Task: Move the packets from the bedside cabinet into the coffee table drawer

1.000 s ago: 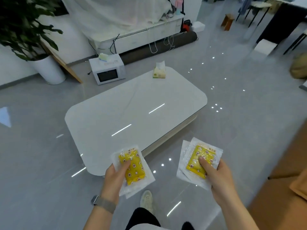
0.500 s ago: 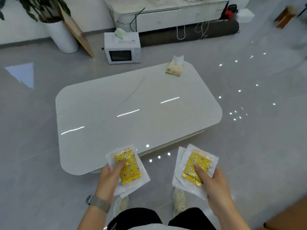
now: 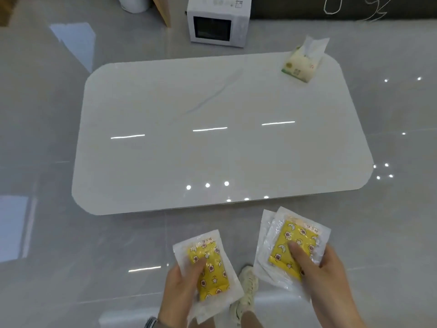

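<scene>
Each hand, left hand [image 3: 183, 284] and right hand [image 3: 324, 273], pinches yellow packets [image 3: 209, 268] just short of the worktop [image 3: 165, 162] near edge (no drawer visible).

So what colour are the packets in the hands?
Bright yellow with little stars and moons, inside clear-white wrappers: the left packets and right packets, head view.

we see a white, glossy worktop [image 3: 165, 162] with rounded corners standing on a grey tiled floor [image 3: 42, 245]. a soft tissue pack [image 3: 301, 65] lies on its far right corner, one tissue sticking up. beyond the far edge, a white microwave [image 3: 217, 24] sits directly on the floor.
</scene>
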`<state>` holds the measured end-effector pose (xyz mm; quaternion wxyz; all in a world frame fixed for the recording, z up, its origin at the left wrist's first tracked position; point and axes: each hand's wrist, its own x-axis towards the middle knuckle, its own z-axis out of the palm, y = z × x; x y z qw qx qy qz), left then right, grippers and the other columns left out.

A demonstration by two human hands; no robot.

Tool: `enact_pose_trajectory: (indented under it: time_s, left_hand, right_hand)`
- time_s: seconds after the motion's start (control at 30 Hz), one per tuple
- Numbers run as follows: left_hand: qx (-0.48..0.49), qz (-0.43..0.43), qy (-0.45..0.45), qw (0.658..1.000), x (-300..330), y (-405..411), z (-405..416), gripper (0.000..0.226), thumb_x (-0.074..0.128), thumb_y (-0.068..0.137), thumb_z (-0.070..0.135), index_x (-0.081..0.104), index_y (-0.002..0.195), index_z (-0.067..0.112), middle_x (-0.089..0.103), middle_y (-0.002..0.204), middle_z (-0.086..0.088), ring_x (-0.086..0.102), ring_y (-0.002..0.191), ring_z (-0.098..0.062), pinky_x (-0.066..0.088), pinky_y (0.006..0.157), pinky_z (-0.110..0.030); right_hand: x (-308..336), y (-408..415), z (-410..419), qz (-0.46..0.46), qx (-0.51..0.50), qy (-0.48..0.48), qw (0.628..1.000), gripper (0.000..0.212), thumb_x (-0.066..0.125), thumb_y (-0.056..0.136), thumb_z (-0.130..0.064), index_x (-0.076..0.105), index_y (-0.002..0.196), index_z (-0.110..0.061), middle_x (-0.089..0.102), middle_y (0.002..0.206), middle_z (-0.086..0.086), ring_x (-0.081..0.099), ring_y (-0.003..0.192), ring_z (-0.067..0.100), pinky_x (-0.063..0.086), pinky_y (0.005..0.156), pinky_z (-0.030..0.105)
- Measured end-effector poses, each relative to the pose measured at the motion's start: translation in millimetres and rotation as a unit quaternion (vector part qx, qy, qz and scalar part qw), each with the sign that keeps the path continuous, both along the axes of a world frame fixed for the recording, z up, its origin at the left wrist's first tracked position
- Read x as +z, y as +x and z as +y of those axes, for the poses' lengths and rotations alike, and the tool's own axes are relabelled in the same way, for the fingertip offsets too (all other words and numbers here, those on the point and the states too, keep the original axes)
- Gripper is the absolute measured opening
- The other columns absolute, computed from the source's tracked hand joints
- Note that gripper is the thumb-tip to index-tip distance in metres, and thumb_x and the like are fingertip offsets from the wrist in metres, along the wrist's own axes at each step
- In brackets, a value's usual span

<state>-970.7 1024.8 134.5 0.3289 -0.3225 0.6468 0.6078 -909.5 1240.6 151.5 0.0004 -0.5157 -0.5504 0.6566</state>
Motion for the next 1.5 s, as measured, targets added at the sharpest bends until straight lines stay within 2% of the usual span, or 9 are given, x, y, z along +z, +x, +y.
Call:
enact_pose_trajectory:
  time_s: [0.37,0.53,0.67,0.8,0.9,1.03,1.17,1.3,1.5]
  left_hand:
    - [-0.182,0.046,-0.031,0.982,-173,-11,29,0.016,0.057,0.093,0.014,0.068,0.087,0.003,0.073,0.081,-0.008,0.07,0.074,-0.023,0.057,0.066,-0.035]
    - [-0.361,0.131,-0.105,0.917,-268,-31,67,0.022,0.058,0.085,0.028,0.051,0.073,0.011,0.045,0.065,-0.003,0.041,0.056,-0.012,0.034,0.049,-0.021]
    - [-0.389,0.14,-0.098,0.905,-333,-33,88,0.063,0.048,0.06,0.053,0.06,0.089,-0.001,0.066,0.077,-0.012,0.065,0.069,-0.026,0.055,0.068,-0.041]
    - [-0.438,0.157,-0.098,0.88,-384,-32,87,0.056,0.05,0.062,0.05,0.064,0.09,0.003,0.072,0.085,-0.011,0.069,0.081,-0.025,0.057,0.077,-0.043]
    - [-0.422,0.224,-0.153,0.865,-394,-42,94,0.047,0.054,0.068,0.043,0.063,0.085,0.001,0.067,0.073,-0.008,0.067,0.071,-0.022,0.055,0.069,-0.035]
    - [-0.346,0.303,-0.116,0.88,-382,-35,104,0.05,0.047,0.068,0.041,0.061,0.089,-0.003,0.067,0.077,-0.015,0.067,0.075,-0.032,0.054,0.073,-0.049]
    - [-0.281,0.269,-0.079,0.918,-372,-18,91,0.052,0.052,0.066,0.047,0.056,0.085,-0.001,0.052,0.072,-0.003,0.055,0.067,-0.018,0.051,0.064,-0.041]
    - [-0.181,0.228,-0.039,0.956,-362,-16,73,0.014,0.054,0.09,0.009,0.066,0.084,0.014,0.071,0.073,-0.003,0.067,0.066,-0.02,0.054,0.063,-0.028]
    - [-0.071,0.236,0.027,0.969,-371,-11,69,0.074,0.065,0.084,-0.004,0.03,0.136,0.035,0.076,0.094,-0.001,0.073,0.086,-0.021,0.059,0.079,-0.04]
  right_hand:
    - [-170,6,-13,-0.019,-0.021,-0.015,0.999,0.024,0.073,0.08,-0.012,0.066,0.102,-0.019,0.076,0.089,0.002,0.074,0.079,0.022,0.056,0.074,0.038]
    - [-262,3,15,0.001,-0.02,-0.002,1.0,0.021,0.064,0.086,-0.002,0.063,0.098,-0.018,0.075,0.081,0.0,0.072,0.068,0.016,0.054,0.053,0.027]
    - [-333,-4,37,0.032,0.014,0.014,0.999,0.017,0.062,0.087,-0.002,0.062,0.094,-0.018,0.074,0.072,-0.005,0.071,0.061,0.012,0.051,0.051,0.024]
    - [-399,-4,49,0.07,-0.001,0.007,0.998,0.014,0.06,0.088,-0.003,0.064,0.096,-0.013,0.075,0.081,0.006,0.072,0.065,0.019,0.054,0.053,0.028]
    - [-439,-5,52,0.091,-0.04,-0.011,0.995,0.016,0.06,0.088,-0.003,0.063,0.101,-0.012,0.073,0.092,0.013,0.07,0.065,0.02,0.053,0.059,0.031]
    - [-455,-14,54,0.152,-0.032,-0.037,0.987,0.015,0.06,0.088,-0.006,0.064,0.102,-0.012,0.073,0.086,0.009,0.069,0.069,0.023,0.054,0.066,0.036]
    - [-443,-11,56,0.184,-0.029,-0.045,0.982,0.018,0.059,0.088,-0.007,0.064,0.106,-0.01,0.073,0.093,0.013,0.069,0.081,0.029,0.055,0.073,0.04]
    - [-426,-12,63,0.207,-0.032,-0.09,0.974,0.026,0.059,0.088,-0.006,0.062,0.112,-0.013,0.072,0.098,0.014,0.068,0.08,0.029,0.053,0.07,0.038]
    - [-408,-29,41,0.23,0.107,-0.316,0.914,0.068,0.079,0.046,-0.013,0.066,0.111,0.003,0.068,0.109,0.024,0.064,0.093,0.035,0.053,0.082,0.046]
